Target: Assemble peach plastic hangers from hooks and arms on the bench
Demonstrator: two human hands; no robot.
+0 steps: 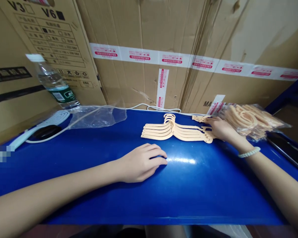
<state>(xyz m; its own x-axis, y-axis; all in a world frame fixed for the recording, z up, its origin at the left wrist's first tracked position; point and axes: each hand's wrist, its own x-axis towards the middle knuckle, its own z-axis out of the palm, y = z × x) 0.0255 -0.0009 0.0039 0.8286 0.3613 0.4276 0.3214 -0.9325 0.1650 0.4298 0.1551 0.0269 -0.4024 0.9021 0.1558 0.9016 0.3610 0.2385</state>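
Note:
My left hand (142, 163) rests on the blue table (183, 195) with its fingers apart and slightly bent, holding nothing. Behind it lies a row of overlapping beige hangers (159, 131), hooks pointing to the back. At the right end of that row, my right hand (222, 128) reaches over more beige pieces (200, 118); its fingertips are partly hidden, and whether they grip a piece is unclear. Right beside this hand sits a clear plastic bag of beige hangers (253, 119).
At the back left stand a water bottle (57, 84), a crumpled clear bag (99, 116), a light blue brush (52, 119) and a black object (46, 133) with a white cable. Cardboard boxes (139, 26) wall off the back. A dark phone-like object (289, 150) lies far right.

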